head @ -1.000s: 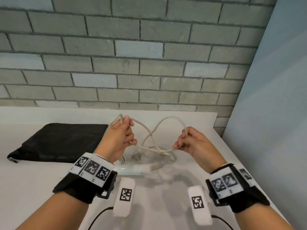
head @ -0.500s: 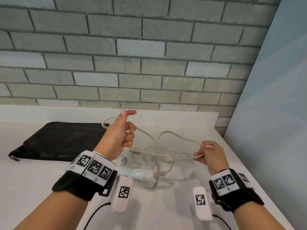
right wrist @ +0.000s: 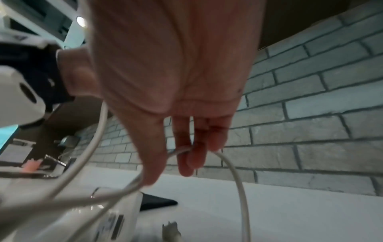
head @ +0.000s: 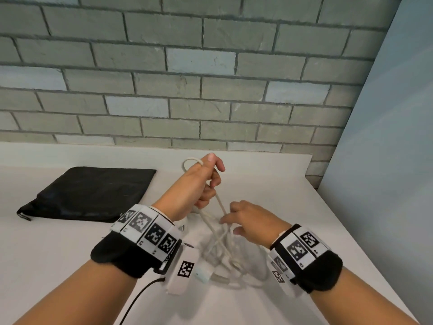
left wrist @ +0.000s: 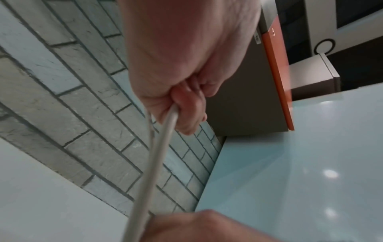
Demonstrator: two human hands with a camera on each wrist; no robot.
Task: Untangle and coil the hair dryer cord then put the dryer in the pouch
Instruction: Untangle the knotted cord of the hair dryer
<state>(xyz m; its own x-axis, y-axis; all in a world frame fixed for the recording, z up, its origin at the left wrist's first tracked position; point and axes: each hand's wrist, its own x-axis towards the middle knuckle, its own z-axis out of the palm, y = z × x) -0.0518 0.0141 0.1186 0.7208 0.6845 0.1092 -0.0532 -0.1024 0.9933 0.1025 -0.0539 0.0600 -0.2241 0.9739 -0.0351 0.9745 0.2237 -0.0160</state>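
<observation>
The white hair dryer cord [head: 220, 205] hangs in a tangle between my hands over the table. My left hand [head: 208, 181] is raised and grips the cord in a fist [left wrist: 182, 106], a small loop standing above the thumb. My right hand [head: 243, 219] is lower, at the crossing strands. The cord [right wrist: 238, 180] runs between its nearly straight fingers [right wrist: 186, 147], and the thumb is against another strand. The white hair dryer [head: 205, 273] lies on the table under my wrists, mostly hidden. The black pouch [head: 89, 193] lies flat at the left.
The white table [head: 58, 266] ends at a grey brick wall [head: 210, 90] behind. A pale blue panel [head: 386, 160] stands along the table's right edge. A thin black cable [head: 140, 294] trails from my left wrist unit.
My right hand has moved left and inward from the far right to the crossing strands below my left hand. The left hand stays raised with its grip. The cord loop has narrowed.
</observation>
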